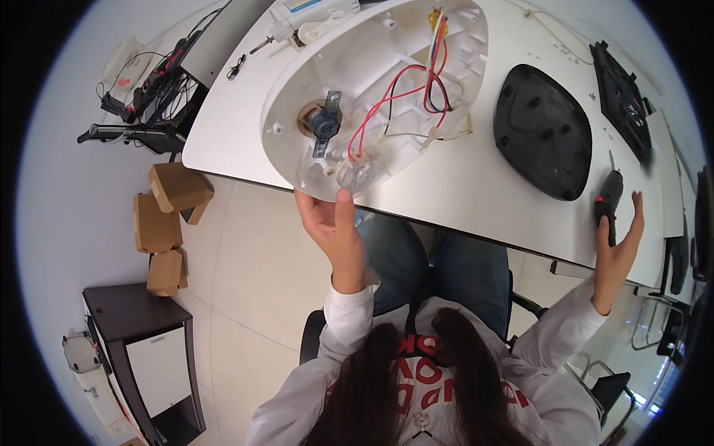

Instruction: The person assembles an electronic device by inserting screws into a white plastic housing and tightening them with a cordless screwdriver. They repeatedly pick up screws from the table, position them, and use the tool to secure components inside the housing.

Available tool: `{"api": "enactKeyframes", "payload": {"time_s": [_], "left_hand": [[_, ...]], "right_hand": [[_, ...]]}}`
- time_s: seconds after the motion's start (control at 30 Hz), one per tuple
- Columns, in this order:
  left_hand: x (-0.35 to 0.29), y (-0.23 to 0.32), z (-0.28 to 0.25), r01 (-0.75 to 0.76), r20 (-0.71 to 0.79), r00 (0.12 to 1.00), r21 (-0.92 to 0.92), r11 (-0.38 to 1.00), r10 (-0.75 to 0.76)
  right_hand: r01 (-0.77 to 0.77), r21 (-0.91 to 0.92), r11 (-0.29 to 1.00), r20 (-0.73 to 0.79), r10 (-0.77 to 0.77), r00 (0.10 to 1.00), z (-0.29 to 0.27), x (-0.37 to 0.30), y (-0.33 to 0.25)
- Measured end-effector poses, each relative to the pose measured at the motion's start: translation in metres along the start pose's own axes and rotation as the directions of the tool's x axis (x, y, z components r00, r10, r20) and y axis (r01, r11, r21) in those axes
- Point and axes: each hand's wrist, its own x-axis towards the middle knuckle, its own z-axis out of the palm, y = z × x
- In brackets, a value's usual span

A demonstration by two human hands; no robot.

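White plastic makes up the deep, rounded housing (353, 78) that I hold at the near edge of the table (476, 204), its hollow inside turned up toward me. With my left hand (336, 236) I grip its near rim: the thumb lies up against the clear round piece (360, 175) by that rim, and the other fingers go under the shell, where I cannot see all of them. Red wires (388, 98) rise from the clear piece and loop across the cavity to a bundle near the yellow part (435, 26) at the far end. Near the left wall sits a dark bracket-like part (325, 125) with a metal tab at each end. On the other side, my right hand (619, 241) is spread open at the table's edge, thumb and fingers well apart, right by the handle of a black screwdriver (610, 195) with red accents; whether the thumb touches it I cannot tell. The screwdriver lies with its bit pointing away from me. Between it and the housing, a black molded cover (545, 132) rests flat, small posts showing on its upturned face. Beyond the screwdriver lies an open black tool case (623, 104). Off to my left, cardboard boxes (158, 221) are stacked by the wall.
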Motion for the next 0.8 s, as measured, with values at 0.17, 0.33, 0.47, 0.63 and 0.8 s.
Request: {"api": "enactKeyframes", "payload": {"time_s": [0.17,0.33,0.47,0.63,0.8], "left_hand": [[-0.002,0.001,0.002,-0.05,-0.012,0.999,0.069,0.996,0.051],[0.001,0.002,0.003,-0.022,-0.007,1.0,0.066,0.998,0.023],[0.001,0.003,0.002,-0.007,0.0,1.0,0.067,0.998,0.007],[0.004,0.009,0.004,0.08,0.005,0.997,-0.038,0.996,-0.08],[0.006,0.012,0.014,0.096,-0.009,0.995,-0.054,0.994,-0.096]], "right_hand": [[-0.081,-0.071,0.994,0.277,0.098,0.956,0.018,-0.013,0.053],[-0.275,-0.325,0.905,0.271,0.367,0.89,0.014,-0.009,0.051],[-0.245,-0.351,0.904,0.251,0.343,0.905,0.011,-0.009,0.065],[-0.233,0.009,0.972,0.134,0.23,0.964,-0.038,-0.03,0.035],[-0.395,0.703,0.592,0.495,-0.009,0.869,-0.037,-0.055,-0.05]]}}
